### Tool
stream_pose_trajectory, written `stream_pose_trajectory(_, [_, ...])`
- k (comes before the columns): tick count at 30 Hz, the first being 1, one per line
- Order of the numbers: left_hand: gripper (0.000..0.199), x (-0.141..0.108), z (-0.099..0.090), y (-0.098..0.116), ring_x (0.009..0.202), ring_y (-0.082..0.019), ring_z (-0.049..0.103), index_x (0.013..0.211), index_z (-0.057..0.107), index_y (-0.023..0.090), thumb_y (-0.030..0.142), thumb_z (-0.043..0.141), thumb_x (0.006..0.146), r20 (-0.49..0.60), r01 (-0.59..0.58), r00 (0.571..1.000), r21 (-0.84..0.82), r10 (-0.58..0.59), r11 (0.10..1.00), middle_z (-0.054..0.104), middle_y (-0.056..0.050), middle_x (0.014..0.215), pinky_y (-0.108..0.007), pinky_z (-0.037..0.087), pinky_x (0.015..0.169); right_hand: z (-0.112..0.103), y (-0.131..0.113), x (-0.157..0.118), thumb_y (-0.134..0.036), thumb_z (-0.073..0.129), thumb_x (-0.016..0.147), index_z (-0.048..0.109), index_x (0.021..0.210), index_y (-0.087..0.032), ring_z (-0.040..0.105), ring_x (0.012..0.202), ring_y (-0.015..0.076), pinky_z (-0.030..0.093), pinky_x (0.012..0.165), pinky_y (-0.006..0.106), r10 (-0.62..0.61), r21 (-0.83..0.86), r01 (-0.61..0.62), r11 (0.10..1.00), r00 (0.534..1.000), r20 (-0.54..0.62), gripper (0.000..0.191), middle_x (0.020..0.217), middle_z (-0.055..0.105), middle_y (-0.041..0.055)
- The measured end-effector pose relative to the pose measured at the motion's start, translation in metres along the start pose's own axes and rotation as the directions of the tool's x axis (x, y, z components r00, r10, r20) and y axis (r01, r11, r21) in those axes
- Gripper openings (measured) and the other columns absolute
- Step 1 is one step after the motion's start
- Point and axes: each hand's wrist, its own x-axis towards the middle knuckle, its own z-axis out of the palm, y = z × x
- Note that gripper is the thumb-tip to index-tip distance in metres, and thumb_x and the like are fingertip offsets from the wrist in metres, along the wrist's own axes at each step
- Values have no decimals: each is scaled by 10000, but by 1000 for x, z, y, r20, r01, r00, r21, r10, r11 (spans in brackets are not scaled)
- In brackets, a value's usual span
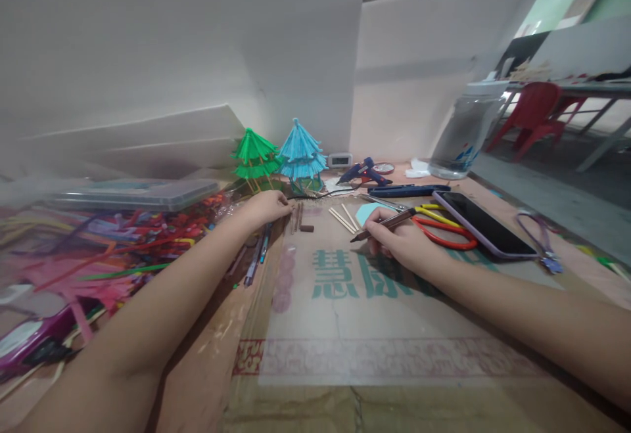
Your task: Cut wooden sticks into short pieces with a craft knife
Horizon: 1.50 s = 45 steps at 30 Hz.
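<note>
My right hand [387,232] grips a brown marker pen [394,220], its dark tip pointing down and left just over the printed sheet. At the far left edge of that sheet, my left hand [266,209] has its fingers drawn together; whatever may be between them is too small to tell. Thin brown sticks [298,216] lie right beside those fingertips. A short brown marker cap [306,228] rests near them. Between the hands are several pale wooden sticks [344,219]. A light blue piece of paper [367,213] is partly hidden behind my right hand.
Green [254,157] and blue paper-roofed models [300,157] stand at the back beside a glue gun [365,172]. Red-and-yellow-handled pliers [444,226], a phone [486,223] and a water bottle [458,134] occupy the right. Coloured strips [148,242] and a plastic lid [138,194] crowd the left.
</note>
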Motion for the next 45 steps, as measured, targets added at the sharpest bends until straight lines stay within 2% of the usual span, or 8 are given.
stream_pose_trajectory(10, [373,-1,12,4,1086,-241,653,1294,597,165,376,634,989,42,12,999,-140,-6,990,626,-106,1282,-451,584,911,-1,3,0,-392,530,934,508,798,-216,443,461,90,321,453,222,-4,-22,5,1000,999,37,223,555,597,-51])
stream_pose_trajectory(18, [366,5,17,7,1098,-247,649,1284,606,166,377,635,988,-30,-101,995,-152,98,983,625,-103,1287,-455,579,922,1,-4,-1,-375,513,920,513,812,-212,455,471,99,314,457,231,12,-65,-7,998,997,74,195,560,600,-39])
stream_pose_trajectory(25, [356,3,17,6,1074,-239,656,1274,610,164,380,630,991,-63,-113,993,-163,104,980,634,-99,1266,-443,585,906,0,-5,-1,-378,539,908,512,798,-211,460,468,102,324,455,233,15,-34,-13,999,998,58,201,554,597,-32])
stream_pose_trajectory(31, [300,-1,12,8,926,-200,683,1210,641,147,357,599,999,-127,-140,984,-117,125,983,696,-80,1098,-368,584,827,1,0,0,-398,569,903,510,798,-210,473,467,101,336,448,219,-1,42,-1,999,999,38,224,553,595,-35])
stream_pose_trajectory(34, [280,-11,10,19,938,-228,693,1159,693,146,301,569,962,-196,-194,964,-44,182,980,737,-86,1038,-331,546,848,-1,4,1,-428,561,910,503,803,-218,468,448,105,333,431,215,2,110,-1,994,1000,-13,243,547,600,-36])
stream_pose_trajectory(37, [325,-32,15,42,1033,-279,685,1117,729,185,414,592,930,-229,-285,930,42,287,958,746,-91,1086,-362,511,925,-3,8,4,-436,552,912,497,803,-221,456,440,102,330,422,209,33,224,-7,975,993,-115,247,548,601,-40])
stream_pose_trajectory(42, [859,-58,42,80,1296,-411,541,1450,494,128,675,679,814,-261,-367,881,150,394,918,620,-213,1370,-511,389,1094,-6,9,8,-413,568,890,485,794,-221,419,416,94,305,406,208,97,330,-30,943,978,-187,230,526,589,-41])
stream_pose_trajectory(45, [880,-56,58,93,1277,-393,562,1437,477,117,695,679,805,-239,-390,876,158,419,907,618,-206,1366,-478,419,1073,-5,7,8,-409,566,886,479,794,-224,421,418,95,304,411,212,98,316,-40,948,981,-168,224,528,589,-43])
